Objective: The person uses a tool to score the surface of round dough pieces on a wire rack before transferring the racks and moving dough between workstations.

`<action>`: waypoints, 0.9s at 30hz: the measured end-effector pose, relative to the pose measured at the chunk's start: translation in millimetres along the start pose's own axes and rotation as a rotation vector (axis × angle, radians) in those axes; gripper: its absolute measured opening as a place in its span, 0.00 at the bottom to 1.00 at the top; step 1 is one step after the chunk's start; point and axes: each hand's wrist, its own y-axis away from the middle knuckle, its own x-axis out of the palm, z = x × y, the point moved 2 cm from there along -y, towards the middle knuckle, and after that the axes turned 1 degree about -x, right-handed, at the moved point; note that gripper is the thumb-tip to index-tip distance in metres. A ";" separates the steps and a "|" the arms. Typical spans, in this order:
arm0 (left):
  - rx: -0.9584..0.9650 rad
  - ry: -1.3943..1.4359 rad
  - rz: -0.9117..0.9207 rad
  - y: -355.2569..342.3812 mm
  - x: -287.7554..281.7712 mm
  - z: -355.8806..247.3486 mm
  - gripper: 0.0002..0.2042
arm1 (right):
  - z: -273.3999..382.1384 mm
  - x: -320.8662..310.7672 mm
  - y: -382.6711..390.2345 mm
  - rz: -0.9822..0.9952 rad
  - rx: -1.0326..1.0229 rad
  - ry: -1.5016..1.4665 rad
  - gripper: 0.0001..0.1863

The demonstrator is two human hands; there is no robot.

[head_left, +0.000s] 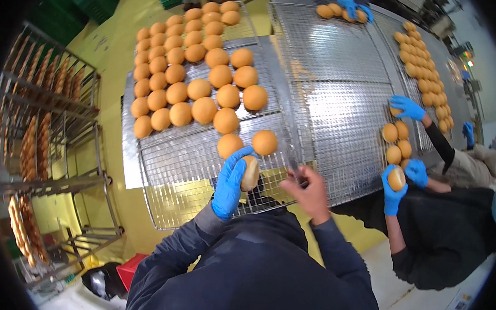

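Wire racking [173, 193] bears rows of buns [176, 93]. Left hand [229, 183] cups a pale-sided bun [250, 173]; right hand [309, 193] half-curls, contents unclear. Light grip advised.

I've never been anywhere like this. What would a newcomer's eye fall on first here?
First, the many round golden buns spread over wire racks, left of centre. Then, at lower middle, the person's blue-gloved left hand holding a single bun with its pale side showing, while the right hand is bare. Over at the right, a co-worker's blue-gloved hand holds another bun.
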 end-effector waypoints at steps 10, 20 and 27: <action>0.451 -1.282 -0.066 -34.2 -1.5 31.1 0.28 | -90.3 -57.6 -13.8 -0.535 0.574 -0.408 0.32; 0.209 -1.162 -0.245 -40.9 -45.9 59.2 0.30 | -94.6 -63.5 3.5 -0.642 0.187 -0.171 0.17; -0.321 0.592 -0.006 -14.2 -11.9 10.8 0.32 | -55.9 -2.9 1.1 -0.318 0.131 -0.193 0.15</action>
